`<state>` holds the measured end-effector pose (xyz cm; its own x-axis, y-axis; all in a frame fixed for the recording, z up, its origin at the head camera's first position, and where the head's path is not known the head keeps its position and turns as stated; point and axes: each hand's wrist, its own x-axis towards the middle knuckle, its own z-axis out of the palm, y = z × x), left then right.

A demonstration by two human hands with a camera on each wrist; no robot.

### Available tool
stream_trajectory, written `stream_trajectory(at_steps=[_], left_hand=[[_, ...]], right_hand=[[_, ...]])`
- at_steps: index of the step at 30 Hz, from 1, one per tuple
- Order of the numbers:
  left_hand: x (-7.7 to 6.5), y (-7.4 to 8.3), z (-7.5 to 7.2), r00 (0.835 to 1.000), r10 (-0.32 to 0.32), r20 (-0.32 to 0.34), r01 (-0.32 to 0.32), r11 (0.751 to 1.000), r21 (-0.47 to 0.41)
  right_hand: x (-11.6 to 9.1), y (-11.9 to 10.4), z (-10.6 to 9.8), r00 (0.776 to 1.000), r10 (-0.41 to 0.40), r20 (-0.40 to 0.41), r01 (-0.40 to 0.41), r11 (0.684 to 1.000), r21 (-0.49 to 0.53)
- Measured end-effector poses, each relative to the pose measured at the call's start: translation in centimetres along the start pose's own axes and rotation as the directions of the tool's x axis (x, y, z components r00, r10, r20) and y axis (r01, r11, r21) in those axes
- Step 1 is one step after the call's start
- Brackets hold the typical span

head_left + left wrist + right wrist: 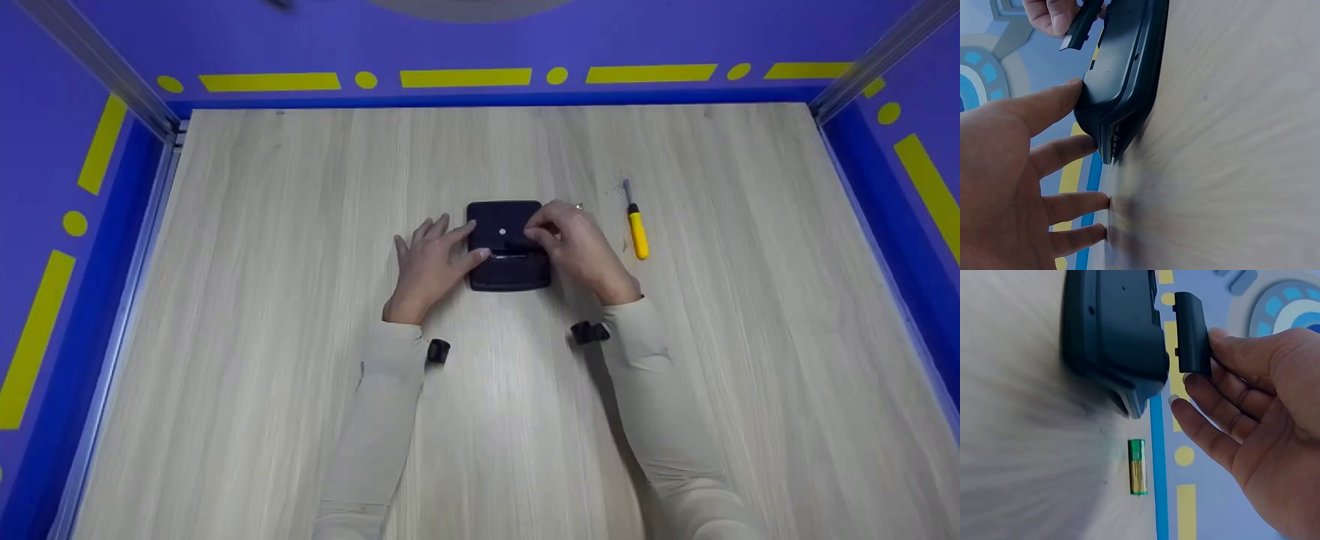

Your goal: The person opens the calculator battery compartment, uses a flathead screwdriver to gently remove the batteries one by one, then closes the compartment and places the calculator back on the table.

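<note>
A black boxy device [510, 274] lies on the table between both hands. My left hand [429, 268] steadies its left edge; in the left wrist view the thumb and forefinger are straight against the casing, and other fingertips touch the tabletop. My right hand [581, 238] pinches a small black battery cover [1192, 334] between thumb and fingers. The right wrist view shows this cover raised just off the device, with small tabs along one edge. Beyond the device lies a green and gold battery [1138, 467], mostly hidden by the right hand in the head view.
A screwdriver [637, 234] with a yellow and black handle lies to the right of the right hand. Tiny dark specks [616, 184] are scattered by its tip. The wood-grain table [285, 315] is bordered by blue panels [480, 52] with yellow markings.
</note>
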<state>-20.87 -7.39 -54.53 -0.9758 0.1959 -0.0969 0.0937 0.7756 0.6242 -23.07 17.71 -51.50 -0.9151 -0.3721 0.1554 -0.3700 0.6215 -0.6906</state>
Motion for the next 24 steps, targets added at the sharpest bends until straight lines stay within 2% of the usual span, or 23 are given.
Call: stream_trajectory(at_steps=[11, 24], left_hand=[[0.0, -0.1, 0.0, 1.000, 0.006, 0.000, -0.006, 1.000, -0.013], [-0.1, 0.0, 0.0, 1.000, -0.007, 0.004, 0.007, 1.000, -0.006]], right_hand=[[0.2, -0.4, 1.0, 0.996, -0.071, 0.055, 0.071, 0.997, 0.018], [0.3, -0.8, 1.8, 0.995, -0.050, 0.083, 0.049, 0.999, 0.007]])
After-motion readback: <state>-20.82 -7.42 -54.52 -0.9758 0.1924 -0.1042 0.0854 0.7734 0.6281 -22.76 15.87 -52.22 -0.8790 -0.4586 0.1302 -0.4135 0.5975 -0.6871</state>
